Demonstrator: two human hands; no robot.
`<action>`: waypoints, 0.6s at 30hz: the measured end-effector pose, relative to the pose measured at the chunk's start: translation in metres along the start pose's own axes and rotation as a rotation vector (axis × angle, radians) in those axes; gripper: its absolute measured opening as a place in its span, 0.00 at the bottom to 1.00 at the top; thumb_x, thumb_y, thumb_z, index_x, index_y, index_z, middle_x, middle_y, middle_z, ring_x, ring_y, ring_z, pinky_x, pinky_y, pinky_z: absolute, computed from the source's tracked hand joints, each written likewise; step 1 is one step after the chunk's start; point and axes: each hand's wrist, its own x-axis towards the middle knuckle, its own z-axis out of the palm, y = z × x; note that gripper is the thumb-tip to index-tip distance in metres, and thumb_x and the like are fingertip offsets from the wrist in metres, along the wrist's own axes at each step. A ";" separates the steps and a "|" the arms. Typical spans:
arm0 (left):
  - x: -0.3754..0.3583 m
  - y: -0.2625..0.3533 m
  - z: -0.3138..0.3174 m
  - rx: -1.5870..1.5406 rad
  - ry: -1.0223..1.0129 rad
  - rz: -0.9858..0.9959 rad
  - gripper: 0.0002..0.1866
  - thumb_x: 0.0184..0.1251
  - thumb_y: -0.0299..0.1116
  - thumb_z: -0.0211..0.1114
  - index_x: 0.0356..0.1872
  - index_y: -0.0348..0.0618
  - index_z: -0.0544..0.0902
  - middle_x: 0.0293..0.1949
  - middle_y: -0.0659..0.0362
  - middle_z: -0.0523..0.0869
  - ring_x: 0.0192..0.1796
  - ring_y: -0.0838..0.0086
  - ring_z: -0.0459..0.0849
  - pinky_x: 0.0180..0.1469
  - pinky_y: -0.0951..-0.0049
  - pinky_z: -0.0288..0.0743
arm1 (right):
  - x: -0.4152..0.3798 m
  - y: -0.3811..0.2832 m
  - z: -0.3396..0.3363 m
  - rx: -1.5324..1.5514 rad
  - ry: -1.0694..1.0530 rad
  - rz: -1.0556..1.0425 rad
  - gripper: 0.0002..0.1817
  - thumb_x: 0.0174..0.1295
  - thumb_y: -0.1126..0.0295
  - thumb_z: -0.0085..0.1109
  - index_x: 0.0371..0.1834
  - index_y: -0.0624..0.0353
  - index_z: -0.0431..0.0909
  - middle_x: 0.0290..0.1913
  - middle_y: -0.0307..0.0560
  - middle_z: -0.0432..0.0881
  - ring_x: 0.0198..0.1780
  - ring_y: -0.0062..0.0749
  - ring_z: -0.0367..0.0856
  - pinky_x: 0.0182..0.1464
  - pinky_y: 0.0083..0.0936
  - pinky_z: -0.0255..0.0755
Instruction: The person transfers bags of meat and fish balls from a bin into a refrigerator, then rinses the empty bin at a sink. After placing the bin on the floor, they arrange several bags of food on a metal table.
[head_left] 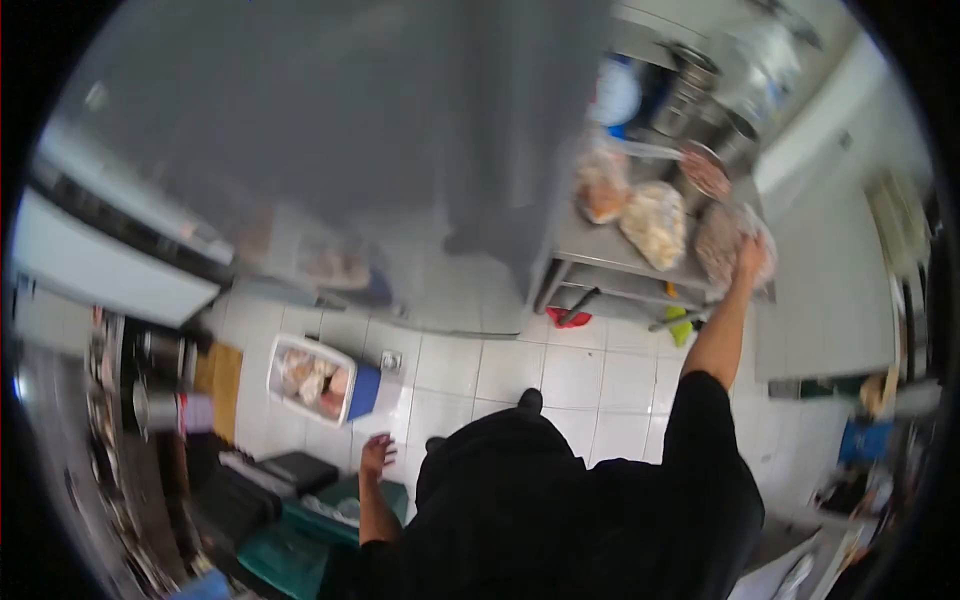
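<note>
My right hand (752, 258) reaches far out to a steel table and grips the side of a clear plastic bag of brownish-pink food, perhaps ground meat (718, 240). Beside that bag lies another bag with pale yellowish pieces (654, 225). Farther left is a bag with orange-pink contents (602, 190). Behind them a round metal container (706, 172) holds pinkish meat. My left hand (377, 455) hangs low over the floor, fingers apart, with nothing in it. Near it stands a white and blue cooler box (364, 392) with bagged, meat-like pieces inside.
A large grey steel cabinet or fridge (400, 150) fills the upper left. Metal pots (683, 105) stand at the table's back. A red item (568, 318) and a green item (680, 326) are beneath the table. Green and black bins (290, 550) stand at lower left.
</note>
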 end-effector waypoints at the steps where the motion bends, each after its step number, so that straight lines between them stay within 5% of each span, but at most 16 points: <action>1: 0.007 -0.004 -0.001 -0.042 -0.030 0.031 0.20 0.65 0.44 0.58 0.56 0.52 0.74 0.47 0.59 0.82 0.43 0.68 0.83 0.40 0.64 0.76 | -0.031 -0.015 -0.004 0.097 0.025 0.095 0.26 0.57 0.73 0.52 0.62 0.65 0.67 0.42 0.48 0.80 0.40 0.30 0.78 0.43 0.26 0.73; 2: 0.017 -0.013 -0.003 -0.076 -0.062 0.047 0.20 0.64 0.43 0.59 0.56 0.53 0.74 0.46 0.60 0.83 0.41 0.69 0.83 0.38 0.65 0.77 | -0.093 -0.080 -0.016 0.391 0.121 0.149 0.20 0.59 0.73 0.51 0.56 0.65 0.73 0.38 0.47 0.80 0.38 0.30 0.78 0.42 0.26 0.74; 3: 0.017 -0.015 -0.004 -0.056 -0.126 0.028 0.21 0.63 0.43 0.59 0.57 0.54 0.74 0.46 0.60 0.83 0.41 0.71 0.83 0.37 0.67 0.76 | -0.122 -0.068 -0.013 0.254 0.194 0.057 0.14 0.59 0.73 0.51 0.47 0.65 0.78 0.37 0.47 0.82 0.38 0.30 0.79 0.44 0.26 0.74; 4: 0.015 -0.014 -0.002 -0.035 -0.190 0.013 0.21 0.63 0.43 0.59 0.58 0.55 0.73 0.46 0.60 0.83 0.40 0.72 0.83 0.35 0.69 0.76 | -0.160 -0.063 0.002 0.024 0.522 -0.071 0.11 0.59 0.72 0.52 0.41 0.63 0.81 0.36 0.48 0.83 0.38 0.31 0.79 0.42 0.28 0.73; 5: 0.011 -0.012 -0.002 -0.056 -0.280 -0.021 0.23 0.63 0.45 0.60 0.59 0.56 0.72 0.47 0.60 0.83 0.38 0.73 0.83 0.35 0.71 0.76 | -0.188 -0.018 0.014 0.076 0.518 -0.056 0.12 0.58 0.69 0.56 0.41 0.64 0.82 0.37 0.52 0.84 0.38 0.37 0.80 0.43 0.32 0.73; 6: 0.005 -0.009 -0.001 -0.078 -0.374 -0.051 0.25 0.63 0.47 0.60 0.61 0.56 0.71 0.48 0.61 0.83 0.36 0.75 0.82 0.34 0.72 0.75 | -0.248 -0.057 0.000 -0.131 0.332 0.095 0.11 0.58 0.65 0.57 0.35 0.62 0.82 0.34 0.53 0.83 0.36 0.43 0.80 0.42 0.38 0.73; 7: -0.005 -0.003 0.000 -0.029 -0.443 -0.069 0.29 0.63 0.51 0.60 0.63 0.55 0.69 0.51 0.60 0.81 0.38 0.76 0.82 0.33 0.75 0.74 | -0.272 0.023 0.023 -0.303 0.328 0.110 0.13 0.59 0.60 0.55 0.33 0.59 0.80 0.32 0.52 0.82 0.36 0.44 0.80 0.45 0.37 0.73; 9: -0.034 0.022 -0.004 0.134 -0.583 -0.008 0.37 0.61 0.60 0.57 0.68 0.53 0.63 0.59 0.57 0.75 0.46 0.72 0.81 0.39 0.75 0.75 | -0.372 0.068 0.018 0.494 -0.527 0.954 0.11 0.65 0.58 0.46 0.31 0.50 0.71 0.22 0.42 0.72 0.25 0.41 0.72 0.33 0.39 0.70; 10: -0.048 0.031 -0.009 0.254 -0.654 0.063 0.42 0.60 0.65 0.55 0.70 0.51 0.60 0.63 0.54 0.72 0.54 0.68 0.79 0.46 0.73 0.76 | -0.401 0.014 0.001 0.192 -0.841 1.110 0.11 0.65 0.56 0.47 0.37 0.50 0.71 0.30 0.45 0.74 0.32 0.45 0.74 0.38 0.43 0.71; 12: -0.033 -0.003 -0.019 0.438 -0.671 0.373 0.47 0.58 0.70 0.52 0.71 0.48 0.56 0.68 0.50 0.64 0.67 0.62 0.67 0.62 0.69 0.66 | -0.473 -0.173 -0.046 -0.459 -1.861 0.937 0.17 0.66 0.53 0.48 0.48 0.52 0.72 0.46 0.49 0.79 0.45 0.52 0.79 0.47 0.52 0.74; 13: -0.042 0.000 -0.036 0.400 -0.699 0.278 0.46 0.60 0.68 0.53 0.72 0.48 0.55 0.67 0.46 0.66 0.70 0.57 0.61 0.70 0.66 0.54 | -0.502 -0.081 -0.007 -0.739 -1.912 1.025 0.18 0.65 0.56 0.51 0.53 0.53 0.71 0.51 0.53 0.79 0.50 0.54 0.79 0.53 0.56 0.72; 15: -0.048 -0.005 -0.072 0.456 -0.678 0.275 0.47 0.59 0.67 0.55 0.72 0.46 0.55 0.67 0.46 0.65 0.68 0.57 0.65 0.68 0.66 0.58 | -0.529 -0.125 -0.012 -0.251 -2.195 0.302 0.16 0.63 0.61 0.53 0.53 0.50 0.72 0.45 0.50 0.81 0.41 0.48 0.81 0.45 0.49 0.75; 16: -0.045 0.000 -0.092 0.530 -0.686 0.273 0.48 0.58 0.66 0.56 0.72 0.45 0.54 0.67 0.46 0.65 0.67 0.57 0.66 0.67 0.66 0.60 | -0.557 -0.139 0.005 -0.550 -1.832 0.757 0.16 0.63 0.62 0.52 0.54 0.49 0.72 0.43 0.48 0.81 0.38 0.46 0.82 0.42 0.46 0.75; 18: -0.034 -0.001 -0.116 0.579 -0.707 0.197 0.46 0.58 0.65 0.57 0.72 0.50 0.54 0.60 0.47 0.74 0.57 0.59 0.76 0.53 0.66 0.74 | -0.586 -0.187 0.032 -0.645 -1.845 0.580 0.15 0.61 0.64 0.50 0.52 0.49 0.73 0.40 0.44 0.80 0.34 0.41 0.81 0.36 0.41 0.75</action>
